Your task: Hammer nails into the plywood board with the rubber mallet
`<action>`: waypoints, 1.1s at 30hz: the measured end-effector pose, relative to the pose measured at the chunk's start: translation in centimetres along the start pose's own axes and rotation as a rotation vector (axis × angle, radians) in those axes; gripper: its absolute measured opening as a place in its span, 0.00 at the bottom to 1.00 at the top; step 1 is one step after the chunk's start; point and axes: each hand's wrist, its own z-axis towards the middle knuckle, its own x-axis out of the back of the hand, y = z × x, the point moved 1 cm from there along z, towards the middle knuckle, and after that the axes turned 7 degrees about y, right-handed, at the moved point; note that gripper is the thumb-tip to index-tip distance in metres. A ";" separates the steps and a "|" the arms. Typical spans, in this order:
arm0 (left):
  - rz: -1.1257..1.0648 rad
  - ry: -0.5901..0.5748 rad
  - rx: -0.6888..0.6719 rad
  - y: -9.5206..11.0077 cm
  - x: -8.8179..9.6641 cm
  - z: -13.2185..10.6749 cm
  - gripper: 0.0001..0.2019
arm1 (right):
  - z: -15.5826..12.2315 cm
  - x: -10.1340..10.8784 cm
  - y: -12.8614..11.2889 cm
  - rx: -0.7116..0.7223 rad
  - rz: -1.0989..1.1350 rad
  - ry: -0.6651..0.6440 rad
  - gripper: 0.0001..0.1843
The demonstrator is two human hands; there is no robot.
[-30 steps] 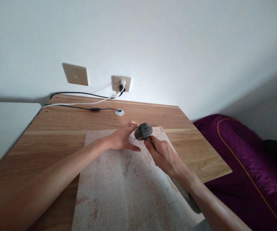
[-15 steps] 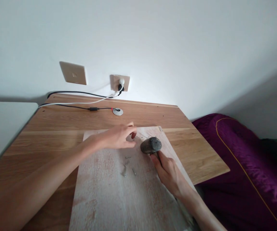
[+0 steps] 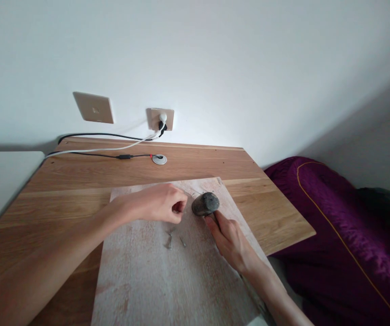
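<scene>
My left hand (image 3: 166, 203) is curled over the pale wooden board (image 3: 140, 280), thumb and fingers drawn together; whatever may be between the fingertips is hidden. Just below it, loose nails (image 3: 169, 244) lie on the board. In my right hand (image 3: 234, 240) is a mallet (image 3: 206, 204) with a dark, rounded head, gripped by the handle close under the head. The head is over the board's upper right part, to the right of my left hand. Small nails (image 3: 192, 195) show just behind the mallet head, partly covered by it.
The board lies on a wooden desk (image 3: 269, 203) against a white wall. Cables (image 3: 107, 149) run along the back to a wall socket (image 3: 169, 118), past a round grommet (image 3: 159, 159). A white panel (image 3: 8, 190) stands at left, purple fabric (image 3: 283, 190) at right.
My left hand has come down toward the loose nails and its fingers have closed; the uppermost loose nail no longer shows. My right hand still holds the mallet. The view has shifted slightly.
</scene>
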 end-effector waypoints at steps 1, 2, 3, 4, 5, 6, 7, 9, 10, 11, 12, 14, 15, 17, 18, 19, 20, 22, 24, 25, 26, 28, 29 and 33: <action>-0.025 0.078 -0.020 0.1 0.3 0.1 0.04 | 0.0 0.0 0.0 0.000 0.009 -0.003 0.18; -0.042 0.158 -0.041 0.2 0.6 0.1 0.04 | 0.0 -0.1 0.1 -0.003 0.015 -0.003 0.18; -0.049 0.233 -0.063 0.4 0.9 0.1 0.03 | 0.0 -0.1 0.1 -0.007 0.019 -0.003 0.17; -0.051 0.302 -0.089 0.7 1.2 0.2 0.03 | 0.0 -0.1 0.0 -0.013 0.022 -0.004 0.17; -0.052 0.364 -0.119 1.0 1.4 0.2 0.03 | 0.0 -0.1 0.0 -0.018 0.025 -0.006 0.16; -0.054 0.415 -0.148 1.4 1.7 0.2 0.03 | 0.0 -0.1 0.0 -0.023 0.027 -0.010 0.16; -0.056 0.454 -0.174 1.7 2.0 0.1 0.03 | 0.0 -0.1 0.0 -0.027 0.027 -0.012 0.16; -0.056 0.507 -0.213 2.1 2.3 0.1 0.04 | 0.0 -0.1 0.1 -0.029 0.028 -0.018 0.16; -0.055 0.525 -0.226 2.3 2.4 0.1 0.04 | 0.1 -0.1 0.1 -0.030 0.029 -0.020 0.16; -0.053 0.537 -0.234 2.3 2.5 0.1 0.05 | 0.1 -0.1 0.2 -0.031 0.032 -0.022 0.16; -0.053 0.544 -0.242 2.4 2.6 0.1 0.05 | 0.1 -0.1 0.2 -0.032 0.034 -0.025 0.16; -0.058 0.559 -0.265 2.5 2.8 0.1 0.04 | 0.1 -0.1 0.1 -0.032 0.038 -0.028 0.15; -0.059 0.563 -0.278 2.5 2.9 0.1 0.04 | 0.1 -0.1 0.0 -0.031 0.038 -0.026 0.15; -0.043 0.550 -0.278 2.5 3.1 0.1 0.05 | 0.0 0.0 -0.2 -0.028 0.038 -0.023 0.14; -0.029 0.532 -0.260 2.5 3.3 0.1 0.06 | 0.0 0.1 -0.3 -0.026 0.036 -0.020 0.15; -0.013 0.507 -0.232 2.4 3.4 0.1 0.06 | 0.0 0.1 -0.4 -0.024 0.034 -0.017 0.15; 0.002 0.473 -0.200 2.1 3.5 0.1 0.06 | 0.0 0.1 -0.4 -0.022 0.032 -0.014 0.15; 0.023 0.388 -0.152 1.4 3.6 0.0 0.07 | 0.0 0.2 -0.4 -0.012 0.029 -0.001 0.15; 0.048 0.301 -0.122 0.3 3.5 -0.1 0.08 | 0.0 0.1 -0.3 0.001 0.029 0.008 0.16; 0.068 0.261 -0.105 -0.2 3.3 -0.1 0.09 | -0.1 0.1 -0.3 0.006 0.030 0.011 0.16; 0.089 0.225 -0.087 -0.8 3.2 -0.2 0.09 | -0.1 0.0 -0.2 0.008 0.030 0.013 0.17; 0.118 0.144 -0.042 -1.6 3.0 -0.2 0.09 | -0.1 0.0 -0.1 0.008 0.030 0.014 0.17; 0.122 0.100 -0.017 -1.9 2.9 -0.2 0.09 | -0.1 0.0 -0.1 0.007 0.030 0.016 0.17; 0.108 -0.004 0.054 -2.3 2.6 -0.3 0.11 | -0.1 0.0 0.0 0.011 0.019 0.003 0.16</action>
